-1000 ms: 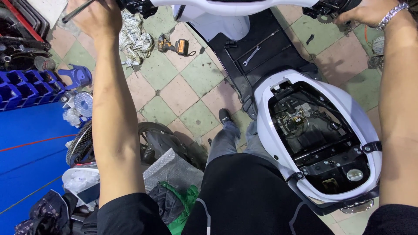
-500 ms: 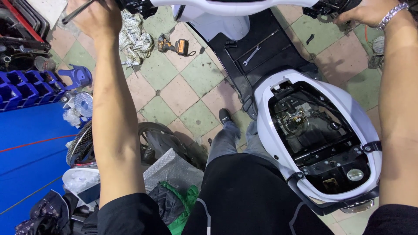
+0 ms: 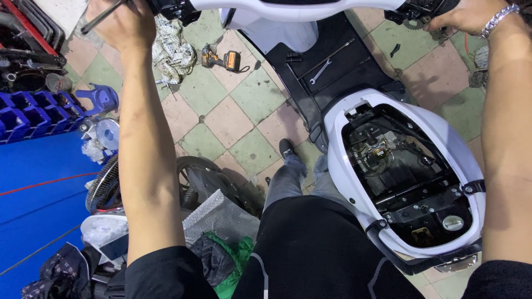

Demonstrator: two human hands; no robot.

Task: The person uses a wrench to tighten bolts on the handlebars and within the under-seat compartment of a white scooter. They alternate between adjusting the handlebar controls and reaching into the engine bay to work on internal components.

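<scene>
I stand beside a white scooter (image 3: 343, 138) whose seat is off, so the open body shows wiring and dark parts. My left hand (image 3: 119, 25) is closed around the left handlebar grip at the top left, with the brake lever sticking out past it. My right hand (image 3: 465, 15), with a metal bracelet on the wrist, grips the right handlebar end at the top right. The white handlebar cover (image 3: 299, 6) runs between both hands. A wrench (image 3: 320, 72) lies on the black footboard (image 3: 354, 61).
A cordless drill (image 3: 224, 58) and a crumpled rag (image 3: 172, 52) lie on the tiled floor. Blue plastic bins (image 3: 27, 113) and a blue mat (image 3: 39, 194) are at left. A fan, a tyre (image 3: 191, 177), bubble wrap and a green bag clutter the floor near my legs.
</scene>
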